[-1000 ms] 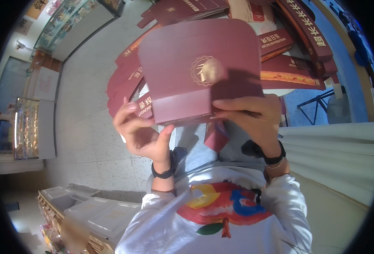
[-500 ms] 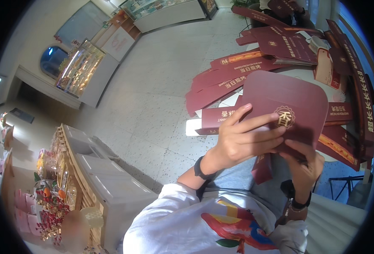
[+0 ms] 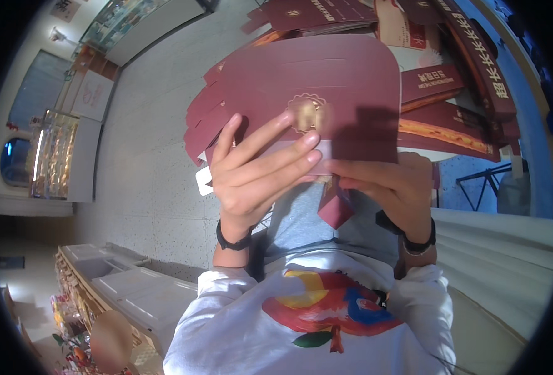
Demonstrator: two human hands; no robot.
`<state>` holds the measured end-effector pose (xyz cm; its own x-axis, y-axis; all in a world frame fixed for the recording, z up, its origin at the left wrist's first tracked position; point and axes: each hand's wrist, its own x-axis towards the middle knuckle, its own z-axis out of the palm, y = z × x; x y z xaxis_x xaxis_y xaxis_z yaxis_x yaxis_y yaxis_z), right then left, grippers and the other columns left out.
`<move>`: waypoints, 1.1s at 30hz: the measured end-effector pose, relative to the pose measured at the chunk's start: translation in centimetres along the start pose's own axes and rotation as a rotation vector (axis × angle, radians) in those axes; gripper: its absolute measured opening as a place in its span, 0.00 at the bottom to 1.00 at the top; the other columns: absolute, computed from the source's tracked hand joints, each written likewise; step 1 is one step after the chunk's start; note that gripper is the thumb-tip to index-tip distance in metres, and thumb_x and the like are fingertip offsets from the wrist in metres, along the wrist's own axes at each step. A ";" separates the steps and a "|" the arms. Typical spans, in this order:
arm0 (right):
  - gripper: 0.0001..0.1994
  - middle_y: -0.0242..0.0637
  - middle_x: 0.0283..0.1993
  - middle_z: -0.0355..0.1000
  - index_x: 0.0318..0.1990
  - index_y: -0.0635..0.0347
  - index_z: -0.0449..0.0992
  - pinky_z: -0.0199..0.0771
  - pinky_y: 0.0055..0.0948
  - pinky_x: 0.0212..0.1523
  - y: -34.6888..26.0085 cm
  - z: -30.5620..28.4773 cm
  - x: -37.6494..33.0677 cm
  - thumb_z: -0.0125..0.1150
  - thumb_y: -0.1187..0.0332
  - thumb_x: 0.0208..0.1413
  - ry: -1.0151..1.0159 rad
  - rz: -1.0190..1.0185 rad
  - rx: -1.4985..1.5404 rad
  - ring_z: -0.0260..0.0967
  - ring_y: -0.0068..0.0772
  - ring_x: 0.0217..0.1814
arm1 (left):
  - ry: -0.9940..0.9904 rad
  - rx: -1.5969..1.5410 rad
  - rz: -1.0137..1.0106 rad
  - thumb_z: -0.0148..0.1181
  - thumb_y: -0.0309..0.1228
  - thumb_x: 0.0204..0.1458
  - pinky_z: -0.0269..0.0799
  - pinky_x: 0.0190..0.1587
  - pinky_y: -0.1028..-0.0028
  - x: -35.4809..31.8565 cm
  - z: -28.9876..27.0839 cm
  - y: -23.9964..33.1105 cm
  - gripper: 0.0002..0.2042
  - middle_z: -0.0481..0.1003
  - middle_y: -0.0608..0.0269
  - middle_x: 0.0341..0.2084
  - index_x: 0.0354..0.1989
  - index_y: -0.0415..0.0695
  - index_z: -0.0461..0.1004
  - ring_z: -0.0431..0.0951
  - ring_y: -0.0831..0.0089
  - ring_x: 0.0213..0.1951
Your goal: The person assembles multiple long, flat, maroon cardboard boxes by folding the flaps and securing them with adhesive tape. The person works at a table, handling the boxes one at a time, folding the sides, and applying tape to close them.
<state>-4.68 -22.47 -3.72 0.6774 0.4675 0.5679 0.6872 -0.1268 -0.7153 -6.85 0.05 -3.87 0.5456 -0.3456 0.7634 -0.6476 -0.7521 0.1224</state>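
Observation:
I hold a dark red cardboard box lid (image 3: pixel 326 87) with rounded corners and a gold round emblem up in front of me. My left hand (image 3: pixel 254 175) lies flat across its lower left, fingers spread over the emblem's edge. My right hand (image 3: pixel 392 184) grips its lower right edge from below. A small red flap (image 3: pixel 336 209) hangs under the lid between my hands. Both wrists wear black bands.
Several flat dark red cartons (image 3: pixel 451 106) with gold print lie stacked behind the lid on the pale speckled floor (image 3: pixel 145 175). White lidded bins (image 3: pixel 139 294) stand at the lower left. A white ribbed surface (image 3: pixel 501 256) lies right. Glass display cabinets (image 3: pixel 51 156) stand far left.
The view has swung back so the lid sits centred and larger. My left hand has moved from the lid's top left to its lower left, and my right hand now shows on the lower right edge.

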 end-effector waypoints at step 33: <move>0.24 0.40 0.39 0.76 0.53 0.59 0.72 0.73 0.36 0.30 -0.5 1.0 -0.8 0.61 0.75 0.43 0.051 0.034 -0.503 0.75 0.43 0.31 | -0.037 0.238 0.000 0.69 0.42 0.36 0.47 0.64 0.51 3.6 0.2 4.3 0.14 0.76 0.69 0.37 0.33 0.52 0.81 0.64 0.55 0.58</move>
<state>-5.87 -21.88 -4.22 0.7051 0.4137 0.5759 0.6971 -0.5533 -0.4559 -7.55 -4.56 -0.68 0.5675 -0.3621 0.7394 -0.5062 -0.8617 -0.0335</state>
